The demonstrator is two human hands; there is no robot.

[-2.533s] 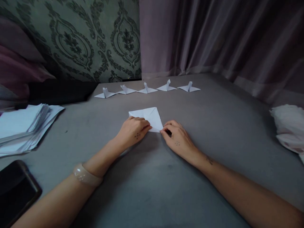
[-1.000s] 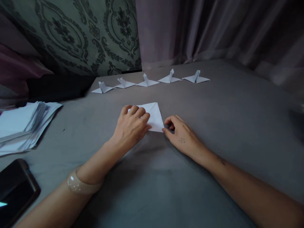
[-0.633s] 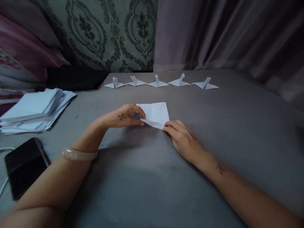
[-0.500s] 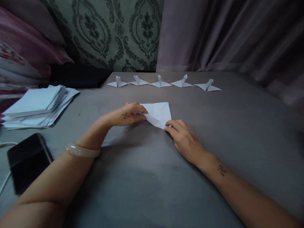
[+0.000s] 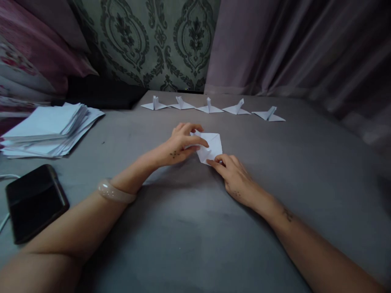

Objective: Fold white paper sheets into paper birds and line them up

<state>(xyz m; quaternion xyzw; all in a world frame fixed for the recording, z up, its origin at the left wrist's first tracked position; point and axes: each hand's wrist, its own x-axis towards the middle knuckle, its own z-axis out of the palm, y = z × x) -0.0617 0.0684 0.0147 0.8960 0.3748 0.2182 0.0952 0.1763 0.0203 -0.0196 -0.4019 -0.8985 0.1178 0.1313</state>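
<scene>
A small, partly folded sheet of white paper point(image 5: 215, 142) lies on the grey surface between my hands. My left hand point(image 5: 186, 144) is at its left side, the forefinger reaching across a raised flap and the thumb at the near edge; part of the paper is hidden under these fingers. With bent fingers pressed together, my right hand point(image 5: 233, 173) grips the paper's near right corner. Beyond them stand several folded white paper birds in a row, among them a middle one point(image 5: 209, 108) and a rightmost one point(image 5: 269, 115).
At the left is a stack of white paper point(image 5: 45, 124). Closer, near my left forearm, lies a black phone point(image 5: 35, 203) beside a white cable point(image 5: 4, 221). Behind the grey-covered surface point(image 5: 195, 244) are a patterned wall point(image 5: 159, 36) and a mauve curtain point(image 5: 244, 49).
My left hand has moved right over the paper, bringing its left flap inward, and its fingers have spread. The right hand stays at the near corner. The view has shifted slightly.
</scene>
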